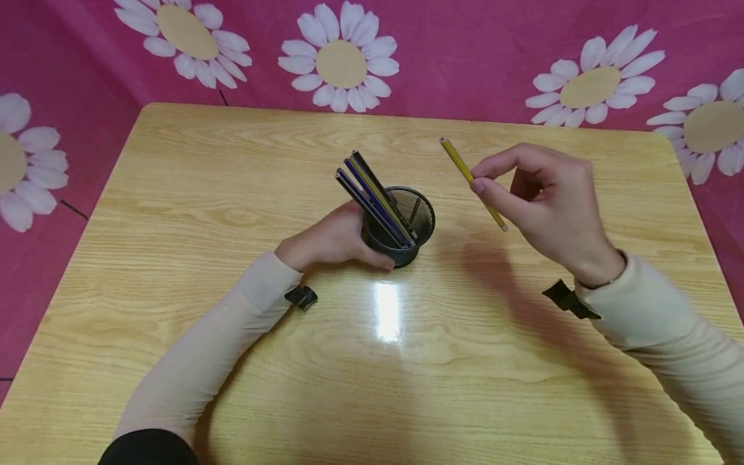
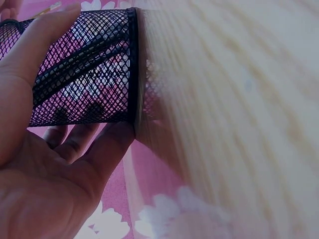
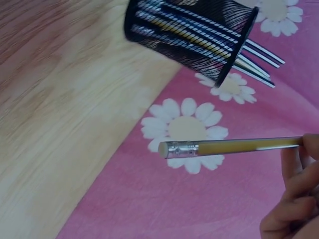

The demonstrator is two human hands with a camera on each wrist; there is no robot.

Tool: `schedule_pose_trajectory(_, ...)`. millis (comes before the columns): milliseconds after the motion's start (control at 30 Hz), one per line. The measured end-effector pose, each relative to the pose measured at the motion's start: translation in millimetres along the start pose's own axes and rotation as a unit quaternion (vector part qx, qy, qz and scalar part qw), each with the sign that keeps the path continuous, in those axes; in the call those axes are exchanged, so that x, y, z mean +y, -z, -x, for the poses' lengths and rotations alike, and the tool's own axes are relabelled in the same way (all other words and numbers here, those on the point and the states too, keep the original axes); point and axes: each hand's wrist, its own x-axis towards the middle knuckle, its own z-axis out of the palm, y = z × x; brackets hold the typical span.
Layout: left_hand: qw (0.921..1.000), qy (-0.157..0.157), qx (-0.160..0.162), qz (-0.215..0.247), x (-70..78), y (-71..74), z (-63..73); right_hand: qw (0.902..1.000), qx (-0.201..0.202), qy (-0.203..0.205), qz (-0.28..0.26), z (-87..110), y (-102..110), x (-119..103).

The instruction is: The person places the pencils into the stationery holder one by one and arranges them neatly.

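Observation:
A black mesh pencil cup (image 1: pixel 427 216) stands on the table with several dark, blue and yellow pencils (image 1: pixel 372 194) leaning to the left inside it. My left hand (image 1: pixel 337 239) grips the cup from its left side, thumb along the near wall; in the left wrist view the fingers curl around the mesh (image 2: pixel 94 74). To the right of the cup, my right hand (image 1: pixel 552 200) pinches a yellow pencil (image 1: pixel 459 161) between thumb and forefinger, raised over the table. The right wrist view shows that pencil's eraser end (image 3: pixel 172 149) in its metal band, pointing away from the fingers.
The wooden table (image 1: pixel 290 387) ends at a back edge against a pink cloth (image 1: pixel 465 64) with white daisies, which also hangs at the left and right. A bright light reflection lies on the tabletop in front of the cup.

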Motion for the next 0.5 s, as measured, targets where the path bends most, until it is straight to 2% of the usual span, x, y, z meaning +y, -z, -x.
schedule_pose_trajectory(500, 1.0, -0.004, -0.002, -0.008, -2.0, 0.6, -1.0, 0.9958, 0.009, -0.018, -0.089, -11.4, -19, -26)
